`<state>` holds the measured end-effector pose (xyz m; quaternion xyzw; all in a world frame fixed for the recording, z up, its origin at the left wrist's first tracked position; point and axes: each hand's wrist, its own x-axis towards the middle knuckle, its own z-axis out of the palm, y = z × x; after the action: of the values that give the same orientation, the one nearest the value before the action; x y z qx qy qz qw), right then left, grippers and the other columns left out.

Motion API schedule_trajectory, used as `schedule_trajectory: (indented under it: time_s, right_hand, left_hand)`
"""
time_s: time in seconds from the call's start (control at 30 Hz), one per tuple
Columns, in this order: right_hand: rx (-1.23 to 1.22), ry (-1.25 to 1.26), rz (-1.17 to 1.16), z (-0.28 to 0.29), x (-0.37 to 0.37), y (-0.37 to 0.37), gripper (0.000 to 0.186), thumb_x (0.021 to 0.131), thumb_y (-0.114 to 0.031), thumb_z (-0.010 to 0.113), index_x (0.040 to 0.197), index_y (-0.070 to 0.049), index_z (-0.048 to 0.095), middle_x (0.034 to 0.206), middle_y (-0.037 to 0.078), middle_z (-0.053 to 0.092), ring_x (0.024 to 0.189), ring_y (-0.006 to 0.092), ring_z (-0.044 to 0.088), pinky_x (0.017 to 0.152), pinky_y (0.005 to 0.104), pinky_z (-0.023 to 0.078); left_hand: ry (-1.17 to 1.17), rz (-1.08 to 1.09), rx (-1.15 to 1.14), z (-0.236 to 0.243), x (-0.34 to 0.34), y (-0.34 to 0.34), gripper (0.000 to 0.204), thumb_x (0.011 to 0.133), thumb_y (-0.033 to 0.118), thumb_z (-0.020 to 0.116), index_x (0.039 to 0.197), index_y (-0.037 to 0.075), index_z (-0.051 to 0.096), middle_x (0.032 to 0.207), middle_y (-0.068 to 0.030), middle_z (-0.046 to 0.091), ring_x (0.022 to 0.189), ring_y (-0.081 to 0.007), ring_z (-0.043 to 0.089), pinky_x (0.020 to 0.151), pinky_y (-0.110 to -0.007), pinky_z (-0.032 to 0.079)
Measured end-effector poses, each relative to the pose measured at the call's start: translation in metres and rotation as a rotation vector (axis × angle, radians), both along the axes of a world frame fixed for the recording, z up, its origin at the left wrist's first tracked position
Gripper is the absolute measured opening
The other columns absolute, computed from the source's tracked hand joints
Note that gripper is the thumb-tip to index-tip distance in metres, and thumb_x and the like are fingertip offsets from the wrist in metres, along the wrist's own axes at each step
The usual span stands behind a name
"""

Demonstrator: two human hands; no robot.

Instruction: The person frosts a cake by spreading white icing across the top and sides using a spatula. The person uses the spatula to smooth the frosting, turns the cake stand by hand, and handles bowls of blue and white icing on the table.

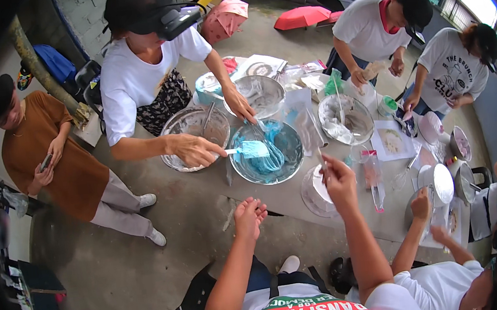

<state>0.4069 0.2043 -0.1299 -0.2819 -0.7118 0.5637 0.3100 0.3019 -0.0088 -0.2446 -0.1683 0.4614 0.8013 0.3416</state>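
My left hand (248,211) rests flat on the near edge of the grey table (277,197), fingers together, holding nothing. My right hand (338,177) is raised over a small round metal dish (316,195) and pinches a thin stick-like utensil (320,159) that points up. Just beyond both hands stands a metal bowl (289,166) of blue mixture. A person across the table, in a white shirt, holds a blue spatula (253,149) over that bowl.
More metal bowls (187,122) (348,121), plastic bags and papers crowd the table. A person in brown stands at the left with a phone. Two people work at the far right, and another's arm (412,240) reaches in at my lower right. Folded umbrellas (302,16) lie behind.
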Motion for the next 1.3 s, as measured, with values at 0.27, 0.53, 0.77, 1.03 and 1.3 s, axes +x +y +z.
schedule_trajectory:
  time_s: [0.27,0.53,0.77,1.03,1.3]
  right_hand:
    - [0.898,-0.275,0.015,-0.032,-0.164,0.133,0.041,0.081,0.004,0.055,0.117,-0.010,0.069,0.092,0.021,0.060,0.092,0.0379,0.060,0.082,0.0432,0.048]
    - [1.267,-0.680,0.386,-0.056,-0.223,0.190,0.028,0.086,-0.001,0.053,0.110,-0.004,0.066,0.098,0.020,0.059,0.100,0.0361,0.060,0.085,0.0437,0.051]
    - [1.329,-0.795,0.475,0.001,-0.190,0.194,0.018,0.087,-0.004,0.053,0.099,0.001,0.065,0.098,0.022,0.060,0.099,0.0379,0.061,0.083,0.0455,0.051]
    - [-0.017,-0.580,0.067,-0.073,-0.210,0.191,0.030,0.070,-0.008,0.063,0.097,0.000,0.075,0.076,0.010,0.071,0.060,0.0154,0.065,0.058,0.0304,0.053]
    - [-0.009,-0.359,-0.177,-0.004,-0.041,0.103,0.025,0.083,-0.001,0.058,0.107,0.003,0.065,0.081,0.009,0.067,0.070,0.0132,0.061,0.064,0.0272,0.050]
  left_hand:
    - [0.202,-0.282,-0.096,0.031,-0.011,-0.018,0.023,0.096,0.008,0.058,0.118,0.004,0.054,0.108,-0.0102,0.065,0.094,-0.0201,0.067,0.075,-0.031,0.056]
    - [0.063,-0.425,-0.261,-0.031,-0.035,-0.062,0.025,0.093,0.012,0.065,0.115,0.004,0.056,0.108,-0.0083,0.066,0.092,-0.0177,0.067,0.074,-0.030,0.056]
    - [-0.049,-0.447,-0.282,-0.048,-0.076,-0.064,0.020,0.092,0.010,0.066,0.110,0.005,0.059,0.103,-0.0064,0.066,0.090,-0.0169,0.068,0.072,-0.030,0.055]
    - [-0.045,-0.687,-0.245,-0.064,-0.063,-0.023,0.015,0.094,0.010,0.063,0.109,0.006,0.061,0.098,-0.0029,0.065,0.085,-0.0140,0.066,0.070,-0.028,0.054]
    - [0.264,-0.689,-0.199,-0.080,-0.010,0.028,0.011,0.091,0.010,0.063,0.101,0.005,0.063,0.091,-0.0025,0.065,0.079,-0.0131,0.063,0.067,-0.027,0.051]
